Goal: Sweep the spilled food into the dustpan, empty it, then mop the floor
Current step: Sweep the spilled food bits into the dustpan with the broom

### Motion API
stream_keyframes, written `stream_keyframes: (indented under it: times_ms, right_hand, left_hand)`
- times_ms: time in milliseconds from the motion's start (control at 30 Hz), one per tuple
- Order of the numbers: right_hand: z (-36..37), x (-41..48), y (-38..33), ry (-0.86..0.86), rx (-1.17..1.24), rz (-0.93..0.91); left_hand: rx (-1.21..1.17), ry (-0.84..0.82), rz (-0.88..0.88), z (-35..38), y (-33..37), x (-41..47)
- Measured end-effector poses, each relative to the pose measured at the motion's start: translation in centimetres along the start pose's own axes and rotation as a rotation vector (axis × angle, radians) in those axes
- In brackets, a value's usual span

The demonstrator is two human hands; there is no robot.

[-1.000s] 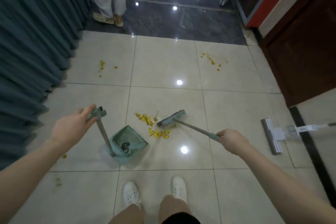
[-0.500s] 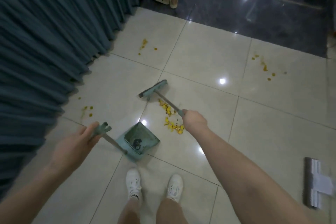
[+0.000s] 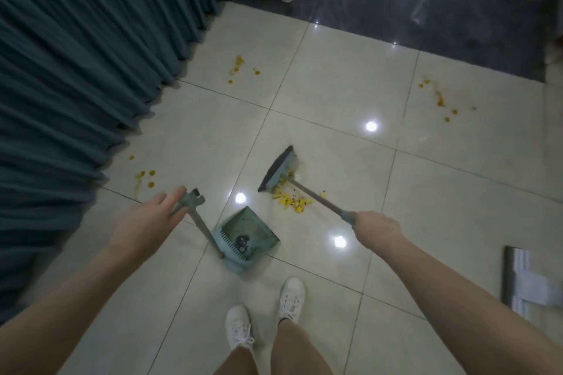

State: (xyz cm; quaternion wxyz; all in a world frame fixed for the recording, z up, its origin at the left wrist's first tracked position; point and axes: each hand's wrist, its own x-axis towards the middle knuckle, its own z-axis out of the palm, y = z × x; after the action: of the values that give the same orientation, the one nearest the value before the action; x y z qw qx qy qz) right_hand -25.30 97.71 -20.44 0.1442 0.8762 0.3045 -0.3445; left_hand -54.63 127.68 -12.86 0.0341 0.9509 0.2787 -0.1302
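Yellow crumbs of spilled food [image 3: 292, 201] lie in a small heap on the pale glossy tiled floor [image 3: 320, 119], just beyond the open lip of the teal plastic dustpan [image 3: 259, 222] and slightly to its right. The lip faces away from the person, toward the heap, with a thin strip of bare tile between them. A dark clump [image 3: 242, 242] already sits inside the dustpan.

On the far side of the heap stands the teal broom head [image 3: 278, 169], touching the crumbs. Its long axis runs slantwise, not square to the dustpan's lip, so the stroke probably has to come toward the person and leftward. The broom's grey metal shaft [image 3: 316, 198] crosses above the heap to the right hand [image 3: 376, 230], which grips its teal sleeve. This is the nearer of the two hands to the food.

Left of the dustpan, the left hand [image 3: 149, 222] holds the top of the dustpan's tilted grey handle [image 3: 201, 228]; its thumb is hidden.

Further yellow spots [image 3: 239, 65] lie well beyond the dustpan, with others far right and left by the blue-green curtain [image 3: 76, 70]. A grey flat mop head [image 3: 524, 277] lies well to the right.
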Motion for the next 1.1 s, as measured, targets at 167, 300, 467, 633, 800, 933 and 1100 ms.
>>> stream_keyframes:
  times_ms: [167, 300, 467, 633, 800, 933, 1100]
  right_hand:
    - [1.8, -5.1, 5.2, -0.046, -0.025, 0.108]
    - [2.2, -8.9, 7.2, -0.016, -0.030, 0.192]
    - [0.7, -12.9, 9.7, 0.086, 0.006, 0.236]
    - [-2.1, -16.0, 11.5, 0.155, -0.226, 0.336]
    - [-3.1, -17.3, 10.0, 0.130, -0.433, 0.369]
    - [-1.4, -17.0, 7.4, 0.077, -0.458, 0.325]
    - [2.1, -16.1, 7.2, -0.045, 0.015, 0.480]
  left_hand:
    - [-0.095, 0.078, 0.020, 0.3, 0.9, 1.3]
    - [-0.095, 0.105, 0.112, 0.6, 1.2, 1.3]
    - [-0.156, 0.158, 0.185, 1.2, 1.3, 0.7]
    - [-0.131, 0.121, 0.234, 1.5, 1.4, 0.6]
    - [-0.140, 0.167, 0.281, 2.0, 1.5, -0.3]
    - [-0.091, 0.222, 0.296, 2.5, 1.3, -1.8]
    - [-0.049, 0.265, 0.301, 3.2, 1.2, -2.9]
